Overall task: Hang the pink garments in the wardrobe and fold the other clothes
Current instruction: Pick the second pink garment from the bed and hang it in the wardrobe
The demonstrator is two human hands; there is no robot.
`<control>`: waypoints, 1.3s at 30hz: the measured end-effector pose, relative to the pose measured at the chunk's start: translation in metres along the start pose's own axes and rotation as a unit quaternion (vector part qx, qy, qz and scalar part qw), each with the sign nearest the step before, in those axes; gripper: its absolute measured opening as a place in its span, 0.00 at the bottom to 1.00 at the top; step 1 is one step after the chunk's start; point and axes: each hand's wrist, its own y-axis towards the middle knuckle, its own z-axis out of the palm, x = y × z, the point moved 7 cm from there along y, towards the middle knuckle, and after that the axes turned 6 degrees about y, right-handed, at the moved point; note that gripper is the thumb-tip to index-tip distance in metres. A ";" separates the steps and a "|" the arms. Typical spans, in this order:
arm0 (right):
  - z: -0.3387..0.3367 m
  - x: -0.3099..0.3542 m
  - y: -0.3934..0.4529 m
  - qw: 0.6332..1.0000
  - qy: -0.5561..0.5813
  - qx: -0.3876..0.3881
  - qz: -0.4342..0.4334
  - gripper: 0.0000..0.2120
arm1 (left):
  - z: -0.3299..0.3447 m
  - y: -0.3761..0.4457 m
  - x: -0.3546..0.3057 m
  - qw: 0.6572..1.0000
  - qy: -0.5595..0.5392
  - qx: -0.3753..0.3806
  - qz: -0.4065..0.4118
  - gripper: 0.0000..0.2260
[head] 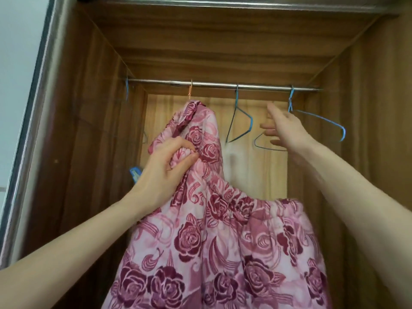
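Observation:
A pink garment (200, 230) printed with dark red roses hangs from an orange hanger (190, 91) hooked on the steel rail (223, 85) inside the wooden wardrobe (89, 130). My left hand (167, 166) is shut on a bunch of the garment's upper cloth, just below the hanger. My right hand (283, 126) is raised to the right of the garment, fingers spread, holding nothing. It hovers in front of a blue wire hanger (316, 121) on the rail, and I cannot tell whether it touches it. The garment's lower part runs out of the frame.
Another blue wire hanger (239, 121) hangs bare between the garment and my right hand. A further blue hook (127, 90) sits at the rail's left end, and a blue object (134, 173) shows behind my left wrist. The wardrobe's metal door frame (29, 121) stands left.

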 end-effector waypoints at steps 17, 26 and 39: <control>0.055 0.021 0.076 0.973 -0.223 -0.064 -0.003 0.10 | -0.016 -0.015 0.020 0.998 -0.058 -0.035 0.018 0.01; 0.027 -0.033 -0.019 0.993 -0.021 -0.100 -0.051 0.07 | -0.016 -0.020 0.019 0.996 -0.091 -0.016 0.006 0.01; -0.006 -0.074 -0.073 0.993 0.018 -0.016 0.117 0.25 | 0.012 -0.028 -0.003 0.996 -0.083 0.011 0.026 0.04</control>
